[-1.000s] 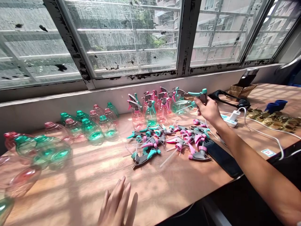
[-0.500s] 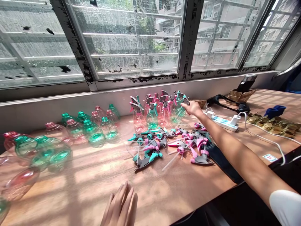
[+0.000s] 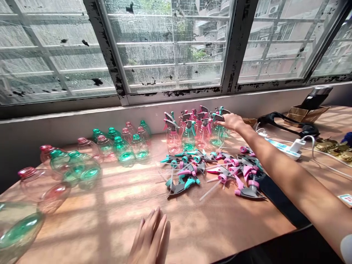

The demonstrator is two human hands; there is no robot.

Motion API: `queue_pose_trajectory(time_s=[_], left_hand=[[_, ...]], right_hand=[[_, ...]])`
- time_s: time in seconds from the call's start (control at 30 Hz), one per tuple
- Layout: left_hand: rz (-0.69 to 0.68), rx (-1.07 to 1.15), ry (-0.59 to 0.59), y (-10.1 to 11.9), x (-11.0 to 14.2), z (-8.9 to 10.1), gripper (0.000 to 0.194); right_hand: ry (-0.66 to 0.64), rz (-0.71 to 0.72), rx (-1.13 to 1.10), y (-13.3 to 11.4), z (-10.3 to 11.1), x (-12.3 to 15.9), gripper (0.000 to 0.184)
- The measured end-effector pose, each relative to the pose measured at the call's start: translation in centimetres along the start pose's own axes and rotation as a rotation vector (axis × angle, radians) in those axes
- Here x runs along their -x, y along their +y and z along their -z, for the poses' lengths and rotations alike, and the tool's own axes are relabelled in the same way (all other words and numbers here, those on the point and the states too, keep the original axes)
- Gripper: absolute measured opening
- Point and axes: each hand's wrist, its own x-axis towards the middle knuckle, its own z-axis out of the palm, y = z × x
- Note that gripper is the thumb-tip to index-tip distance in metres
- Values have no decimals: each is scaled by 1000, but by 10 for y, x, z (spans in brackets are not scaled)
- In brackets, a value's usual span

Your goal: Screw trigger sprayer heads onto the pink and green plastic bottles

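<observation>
My right hand [image 3: 233, 121] reaches far across the wooden table [image 3: 115, 216], its fingers closed on the trigger head of a green spray bottle [image 3: 218, 135]. That bottle stands upright at the right end of a cluster of pink and green assembled spray bottles [image 3: 189, 131] under the window. In front of the cluster lies a pile of loose pink, teal and grey spray heads [image 3: 214, 170]. My left hand [image 3: 150, 239] rests flat and open on the table near its front edge, holding nothing.
Several capless green and pink bottles [image 3: 123, 148] stand and lie to the left, some tipped over at the far left [image 3: 35, 187]. A white power strip [image 3: 283, 148], cables, a black headset [image 3: 288, 123], a cardboard box [image 3: 305, 112] and gold caps [image 3: 332, 146] sit on the right.
My right hand carried the green spray bottle leftwards and set it upright at the cluster's right end. The view shifted left; my left hand stayed flat on the table.
</observation>
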Motion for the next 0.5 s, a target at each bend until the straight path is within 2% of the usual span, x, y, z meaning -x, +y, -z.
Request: queue_pose_trajectory(time_s=[0.07, 0.17, 0.27, 0.37, 0.43, 0.5], left_hand=[[17, -22, -35, 7, -2, 9, 80], [38, 3, -158, 18, -7, 26, 83], [152, 105, -182, 25, -17, 43, 81], [402, 166, 2, 22, -38, 59, 81], [528, 130, 131, 11, -59, 71, 85], [638, 97, 251, -6, -86, 83, 87]], right_hand=[[-14, 5, 9, 1, 8, 6, 67], [10, 17, 5, 5, 25, 22, 77], [84, 112, -18, 16, 48, 44, 84], [174, 231, -32, 30, 72, 69, 86], [380, 365, -36, 36, 88, 90, 80], [500, 465, -42, 37, 102, 113, 79]])
